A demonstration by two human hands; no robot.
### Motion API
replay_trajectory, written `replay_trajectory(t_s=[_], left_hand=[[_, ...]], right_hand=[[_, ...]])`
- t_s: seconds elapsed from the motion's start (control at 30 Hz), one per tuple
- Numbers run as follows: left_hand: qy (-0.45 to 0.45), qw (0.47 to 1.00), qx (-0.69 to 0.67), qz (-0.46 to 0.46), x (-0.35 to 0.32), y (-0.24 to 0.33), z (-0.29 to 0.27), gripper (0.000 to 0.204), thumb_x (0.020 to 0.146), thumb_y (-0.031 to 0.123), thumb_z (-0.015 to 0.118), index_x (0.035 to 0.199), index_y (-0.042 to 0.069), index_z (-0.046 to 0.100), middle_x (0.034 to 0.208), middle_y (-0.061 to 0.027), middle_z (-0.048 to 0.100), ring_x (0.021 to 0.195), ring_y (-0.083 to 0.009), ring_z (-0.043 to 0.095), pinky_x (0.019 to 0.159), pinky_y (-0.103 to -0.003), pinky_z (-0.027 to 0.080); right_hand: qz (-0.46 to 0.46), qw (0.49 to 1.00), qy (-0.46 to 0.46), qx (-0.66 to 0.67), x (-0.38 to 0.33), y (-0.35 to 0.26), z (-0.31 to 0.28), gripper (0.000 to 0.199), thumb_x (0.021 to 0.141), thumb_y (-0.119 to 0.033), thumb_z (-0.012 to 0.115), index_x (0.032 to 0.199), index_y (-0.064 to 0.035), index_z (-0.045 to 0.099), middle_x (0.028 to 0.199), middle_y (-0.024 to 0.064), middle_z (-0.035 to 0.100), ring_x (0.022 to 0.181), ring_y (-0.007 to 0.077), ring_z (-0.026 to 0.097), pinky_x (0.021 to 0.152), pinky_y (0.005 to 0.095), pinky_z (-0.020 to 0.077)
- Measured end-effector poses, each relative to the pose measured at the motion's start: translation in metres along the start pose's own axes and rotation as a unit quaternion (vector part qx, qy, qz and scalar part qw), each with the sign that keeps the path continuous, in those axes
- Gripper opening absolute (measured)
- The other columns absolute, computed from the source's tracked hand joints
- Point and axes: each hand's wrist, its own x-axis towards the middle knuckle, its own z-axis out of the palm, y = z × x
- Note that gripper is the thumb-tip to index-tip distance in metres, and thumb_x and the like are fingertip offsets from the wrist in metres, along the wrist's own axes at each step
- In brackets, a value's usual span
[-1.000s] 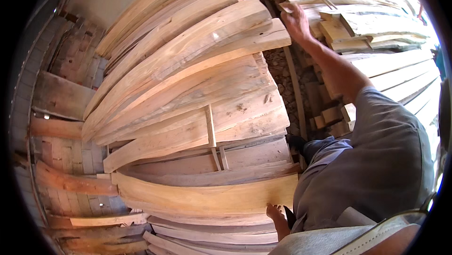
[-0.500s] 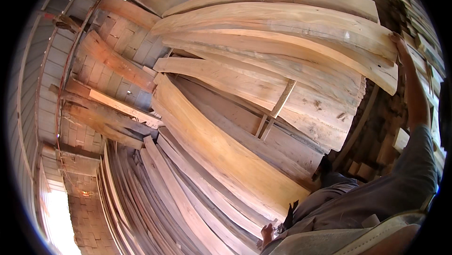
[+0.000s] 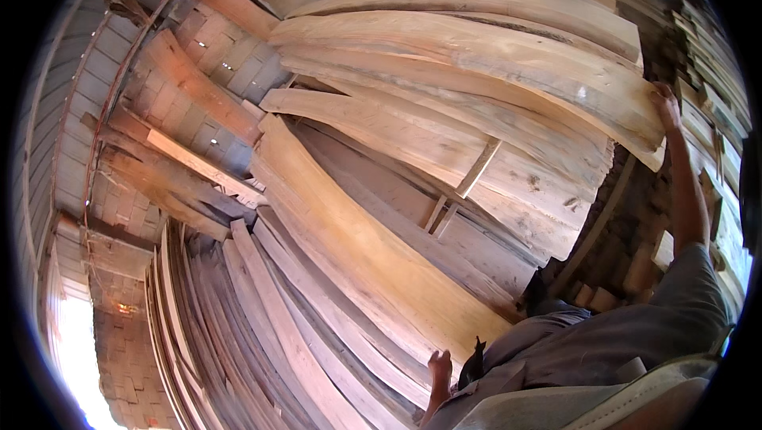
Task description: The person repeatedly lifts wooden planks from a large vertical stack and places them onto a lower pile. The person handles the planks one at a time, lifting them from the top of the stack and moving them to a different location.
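My right hand (image 3: 667,106) reaches out at the far right, its fingers closed over the end edge of a wide pale plank (image 3: 508,49). This plank lies on top of the stack, with its end beside the hand. Low in the view, my left hand (image 3: 440,366) is raised with its fingers curled in, and nothing shows in it. Nearest to that hand is a long yellowish board (image 3: 357,232), apart from the fingers. Several more wide planks (image 3: 381,124) lie between the two hands, some with rough bark-like edges.
Narrow boards (image 3: 262,319) are packed side by side at the lower left. Short wood strips (image 3: 479,167) lie across a plank in the middle. A brick wall (image 3: 127,351) and a bright opening (image 3: 75,358) stand at left. More timber (image 3: 698,117) is piled along the right.
The gripped plank's end has shifted down toward me, baring more of the plank edge behind it. My right hand moved with it. My left hand has risen slightly. The view has tilted a little.
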Motion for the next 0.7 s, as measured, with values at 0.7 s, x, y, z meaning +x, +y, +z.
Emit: replay_trajectory(t_s=[0.7], left_hand=[[0.011, 0.920, 0.056, 0.388, -0.098, 0.368, 0.172, 0.085, 0.089, 0.046, 0.063, 0.147, -0.005, 0.029, 0.153, -0.0314, 0.022, 0.143, -0.0445, 0.018, 0.116, -0.054, 0.018]], right_hand=[[0.067, 0.983, -0.094, -0.145, -0.438, -0.038, 0.082, 0.060, 0.071, -0.027, 0.073, 0.124, -0.0036, 0.056, 0.132, 0.0210, 0.051, 0.126, 0.0387, 0.044, 0.107, 0.0476, 0.0351]])
